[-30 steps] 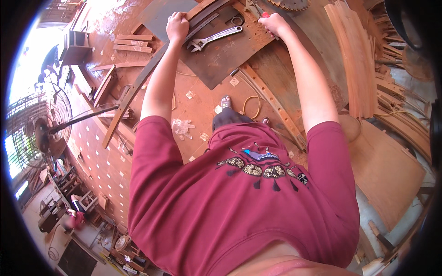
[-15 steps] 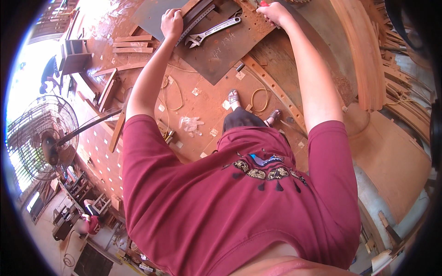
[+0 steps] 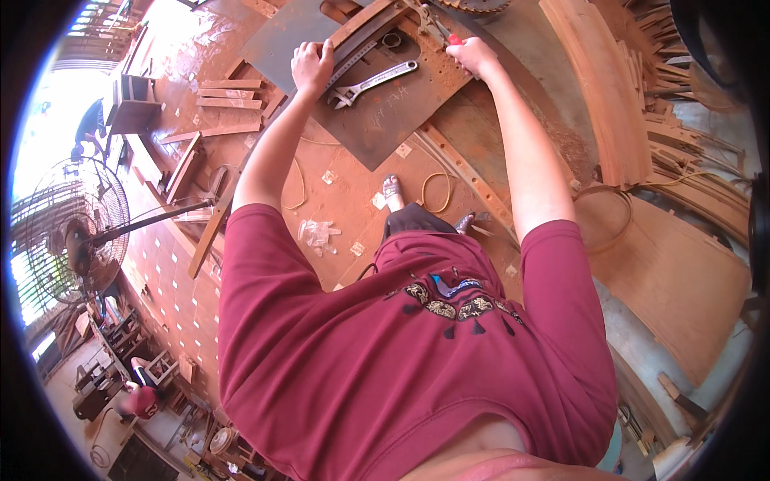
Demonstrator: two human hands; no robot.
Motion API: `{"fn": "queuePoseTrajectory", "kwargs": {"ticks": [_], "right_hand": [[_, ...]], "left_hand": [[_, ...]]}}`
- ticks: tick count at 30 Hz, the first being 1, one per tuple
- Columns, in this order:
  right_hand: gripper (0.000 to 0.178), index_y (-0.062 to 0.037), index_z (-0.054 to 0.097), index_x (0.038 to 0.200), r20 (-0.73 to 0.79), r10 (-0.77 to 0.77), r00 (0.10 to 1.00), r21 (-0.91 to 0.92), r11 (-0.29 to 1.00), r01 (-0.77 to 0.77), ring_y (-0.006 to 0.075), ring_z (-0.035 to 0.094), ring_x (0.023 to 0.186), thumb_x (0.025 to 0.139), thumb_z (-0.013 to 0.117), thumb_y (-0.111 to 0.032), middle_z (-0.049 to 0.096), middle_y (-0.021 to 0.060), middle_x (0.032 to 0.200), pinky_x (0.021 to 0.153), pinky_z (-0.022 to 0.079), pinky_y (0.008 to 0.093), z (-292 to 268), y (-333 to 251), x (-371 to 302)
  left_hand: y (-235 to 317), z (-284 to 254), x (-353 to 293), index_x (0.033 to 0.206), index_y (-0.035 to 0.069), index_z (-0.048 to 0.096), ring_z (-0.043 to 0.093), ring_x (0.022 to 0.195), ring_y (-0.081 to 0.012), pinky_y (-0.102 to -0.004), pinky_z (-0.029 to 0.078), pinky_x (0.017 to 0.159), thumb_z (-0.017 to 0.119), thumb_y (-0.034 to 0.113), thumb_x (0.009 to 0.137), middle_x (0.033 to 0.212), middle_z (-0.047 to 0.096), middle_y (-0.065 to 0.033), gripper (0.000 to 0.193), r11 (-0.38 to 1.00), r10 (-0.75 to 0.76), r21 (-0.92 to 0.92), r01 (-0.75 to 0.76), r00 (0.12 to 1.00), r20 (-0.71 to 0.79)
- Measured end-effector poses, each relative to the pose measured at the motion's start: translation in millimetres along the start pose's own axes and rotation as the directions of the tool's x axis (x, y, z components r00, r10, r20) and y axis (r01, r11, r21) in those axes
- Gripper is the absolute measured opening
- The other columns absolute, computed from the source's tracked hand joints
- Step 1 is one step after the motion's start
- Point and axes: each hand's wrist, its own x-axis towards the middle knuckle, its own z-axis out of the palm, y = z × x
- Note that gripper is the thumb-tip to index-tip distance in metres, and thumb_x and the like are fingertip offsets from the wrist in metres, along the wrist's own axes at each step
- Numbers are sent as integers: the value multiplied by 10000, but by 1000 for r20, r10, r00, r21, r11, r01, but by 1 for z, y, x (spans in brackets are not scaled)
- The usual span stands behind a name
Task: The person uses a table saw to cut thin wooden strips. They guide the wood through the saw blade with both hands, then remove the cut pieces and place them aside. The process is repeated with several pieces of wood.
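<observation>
My left hand (image 3: 311,68) rests at the near end of a long wooden bar (image 3: 365,22) on a dark metal machine table (image 3: 377,132); its fingers lie loosely forward and the thumb is beside the bar. My right hand (image 3: 473,58) is closed round the red handle of a slim metal hand tool (image 3: 454,38), whose shaft points away to the left over the dusty plate. The shaft's tip is too small to make out. Between my hands lie a silver adjustable wrench (image 3: 373,84), a steel ruler (image 3: 350,62) along the bar, and a large nut (image 3: 391,39).
A toothed round saw blade (image 3: 475,6) lies beyond my right hand. Curved planks (image 3: 593,88) are stacked at right, near a thin wood sheet (image 3: 674,280). A standing fan (image 3: 80,240) is at left, with wood strips (image 3: 228,94) on the floor. Another person (image 3: 140,401) sits lower left.
My left hand has loosened from a fist, its fingers now straighter. My right hand has moved slightly nearer with the red-handled tool, showing more of its shaft. The whole view has shifted a little.
</observation>
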Motion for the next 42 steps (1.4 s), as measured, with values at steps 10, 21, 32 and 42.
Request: {"fn": "queuePoseTrajectory", "kwargs": {"ticks": [10,21,32,42], "right_hand": [[308,-53,591,696,-6,-56,998,77,995,56,145,550,485,835,697,-307,587,26,614,483,448,335,-30,75,-52],[290,-43,631,747,3,-54,999,102,993,54,122,554,537,827,724,-306,602,20,656,500,437,311,-63,154,-136],[398,27,628,764,70,73,995,-8,997,-73,256,621,689,833,689,-360,667,157,712,707,493,416,-82,178,-171],[320,-110,537,709,111,25,993,117,992,-38,102,481,489,912,697,-298,518,-25,623,456,424,310,-54,132,-106]], "left_hand": [[63,5,-73,972,52,753,607,1116,-321,-443,447,991,558,454,1007,1071,685,-125,448,1000,-8,17,8,1000,15],[140,4,-169,979,34,739,618,1074,-332,-439,453,952,557,401,1021,1019,685,-133,412,1000,-6,-7,5,1000,-30],[178,3,-213,876,51,714,619,970,-314,-433,467,854,602,342,1001,913,656,-105,336,999,-43,-19,42,998,-40],[137,7,-144,998,77,729,625,1043,-280,-410,485,923,709,460,884,1015,666,-72,400,982,28,187,-21,999,-32]]}}
